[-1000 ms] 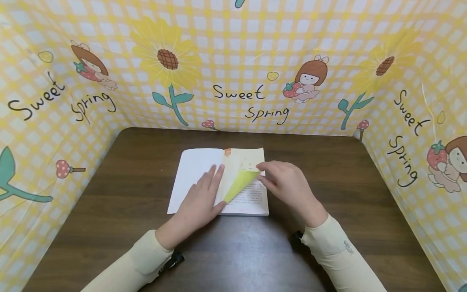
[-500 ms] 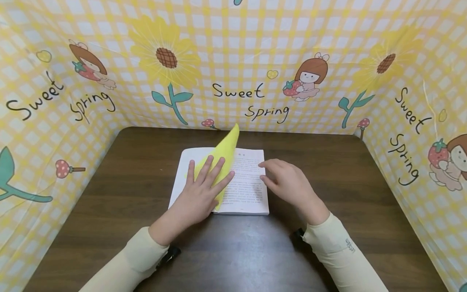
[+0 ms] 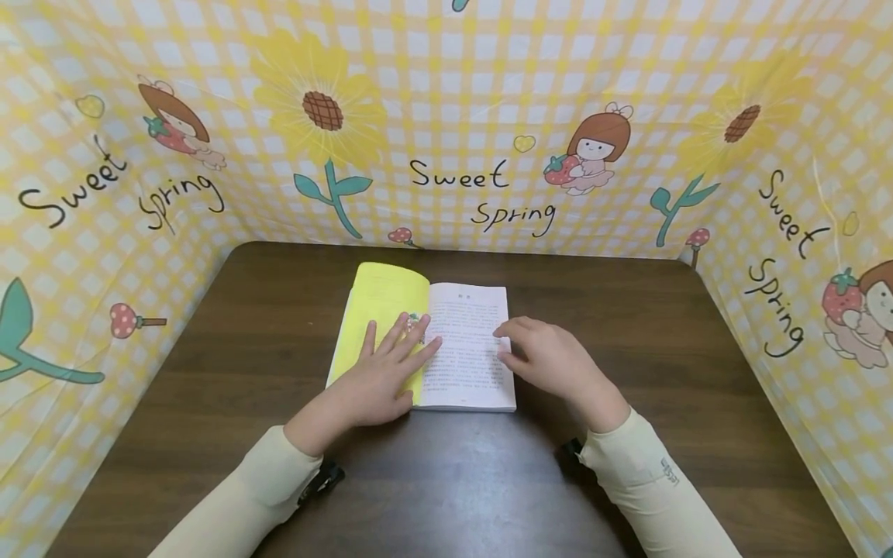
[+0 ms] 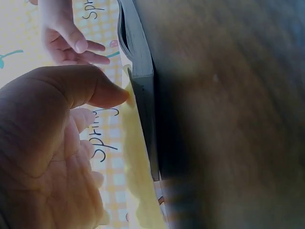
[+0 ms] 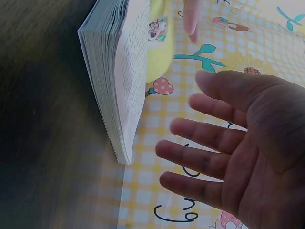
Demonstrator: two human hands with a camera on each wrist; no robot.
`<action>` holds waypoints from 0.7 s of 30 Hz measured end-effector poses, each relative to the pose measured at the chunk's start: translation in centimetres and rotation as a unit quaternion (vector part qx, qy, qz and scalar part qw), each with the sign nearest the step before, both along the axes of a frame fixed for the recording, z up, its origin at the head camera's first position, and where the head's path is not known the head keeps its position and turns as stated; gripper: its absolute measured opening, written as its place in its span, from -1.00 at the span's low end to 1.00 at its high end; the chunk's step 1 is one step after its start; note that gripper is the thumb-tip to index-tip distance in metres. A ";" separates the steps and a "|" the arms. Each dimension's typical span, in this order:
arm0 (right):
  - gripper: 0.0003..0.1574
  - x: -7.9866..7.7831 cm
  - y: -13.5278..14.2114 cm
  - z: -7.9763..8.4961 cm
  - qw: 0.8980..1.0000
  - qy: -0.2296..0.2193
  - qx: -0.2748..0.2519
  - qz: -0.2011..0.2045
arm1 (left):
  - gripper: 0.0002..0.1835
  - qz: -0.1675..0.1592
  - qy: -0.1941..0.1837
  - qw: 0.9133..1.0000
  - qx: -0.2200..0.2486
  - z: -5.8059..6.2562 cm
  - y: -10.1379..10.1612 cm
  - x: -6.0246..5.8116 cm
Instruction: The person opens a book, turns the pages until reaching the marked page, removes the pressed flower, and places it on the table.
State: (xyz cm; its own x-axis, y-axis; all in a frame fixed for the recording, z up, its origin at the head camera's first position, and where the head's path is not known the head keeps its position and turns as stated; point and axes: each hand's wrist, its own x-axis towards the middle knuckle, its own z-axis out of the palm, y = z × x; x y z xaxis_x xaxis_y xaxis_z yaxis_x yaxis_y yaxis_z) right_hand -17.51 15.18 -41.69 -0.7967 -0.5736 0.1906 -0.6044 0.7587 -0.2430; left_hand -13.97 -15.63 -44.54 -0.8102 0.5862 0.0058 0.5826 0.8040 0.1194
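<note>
An open book (image 3: 466,349) lies on the dark wooden table, a printed text page on its right side. On its left side is a yellow page (image 3: 380,294) with a small picture near the fold, its far edge raised a little above the white sheet beneath. My left hand (image 3: 380,376) rests over the yellow page with fingers spread, the thumb touching the page near the spine in the left wrist view. At the right edge of the book is my right hand (image 3: 554,360); its fingers are relaxed and hold nothing, as the right wrist view shows.
A yellow checked cloth (image 3: 446,101) with printed flowers and figures stands around the back and sides of the table (image 3: 628,310). Dark straps (image 3: 324,477) sit at both wrists, below the pale sleeves.
The yellow page has turned over from the right side to the left, uncovering the text page. My left hand has spread its fingers over it, while my right hand has hardly moved.
</note>
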 end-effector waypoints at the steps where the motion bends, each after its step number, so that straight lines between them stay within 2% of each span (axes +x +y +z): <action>1: -0.63 0.0 0.0 0.0 1.000 -0.004 0.004 0.005 | -0.05 0.001 -0.010 1.000 0.002 0.0 0.0 0.0; 7: -0.58 0.0 0.0 -0.4 0.998 -0.029 0.029 0.047 | -0.08 0.025 -0.071 0.997 0.003 0.1 0.0 0.0; 13: -0.45 0.0 -0.2 -1.0 0.993 -0.049 0.041 0.098 | -0.11 0.043 -0.108 0.993 0.012 -0.1 -0.1 0.0; 21: -0.07 0.3 -0.3 -1.4 0.987 -0.113 0.070 0.088 | -0.20 0.058 -0.128 0.990 0.028 -0.1 -0.3 -0.2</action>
State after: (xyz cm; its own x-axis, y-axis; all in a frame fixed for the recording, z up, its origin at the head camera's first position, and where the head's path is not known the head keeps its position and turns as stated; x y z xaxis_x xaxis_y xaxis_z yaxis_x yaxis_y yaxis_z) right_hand -17.24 14.90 -43.06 -0.6957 -0.7147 -0.0717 -0.6718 0.6828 -0.2872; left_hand -14.16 -15.90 -44.68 -0.8511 0.4937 -0.1786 0.4312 0.8515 0.2984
